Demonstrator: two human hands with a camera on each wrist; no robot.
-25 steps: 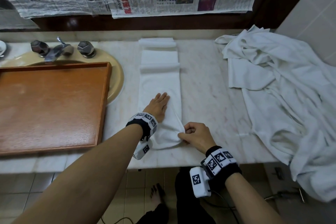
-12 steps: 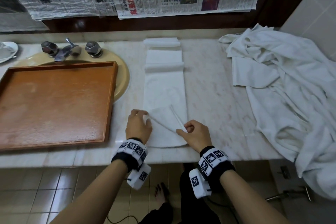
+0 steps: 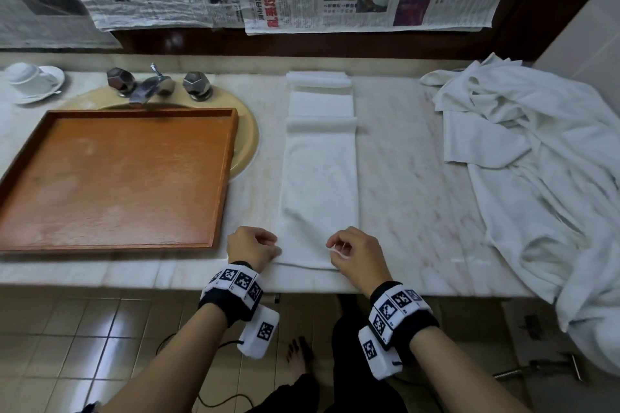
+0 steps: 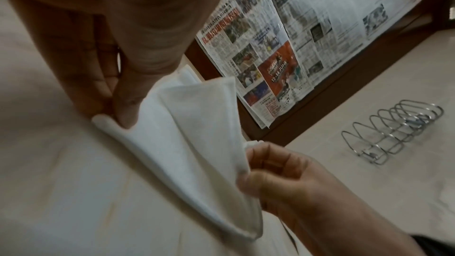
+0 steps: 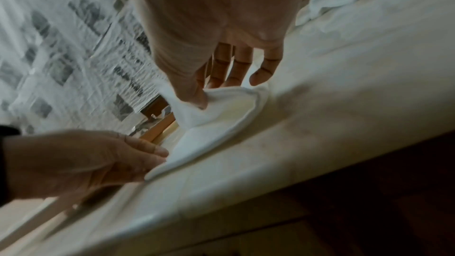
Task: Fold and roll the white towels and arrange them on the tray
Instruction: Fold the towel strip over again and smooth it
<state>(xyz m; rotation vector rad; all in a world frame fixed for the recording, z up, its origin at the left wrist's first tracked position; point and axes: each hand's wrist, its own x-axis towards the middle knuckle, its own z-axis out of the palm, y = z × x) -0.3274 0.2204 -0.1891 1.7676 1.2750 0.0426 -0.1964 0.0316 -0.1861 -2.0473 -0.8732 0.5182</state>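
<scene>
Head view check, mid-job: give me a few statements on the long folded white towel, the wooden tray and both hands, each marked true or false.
1. The brown wooden tray holds rolled towels. False: no towel is on it.
2. The left hand and right hand each pinch a near corner of the long folded white towel. True.
3. The towel lies on the marble counter, right of the tray. True.
4. The pile of loose white cloth lies left of the tray. False: it lies at the counter's right end.
</scene>
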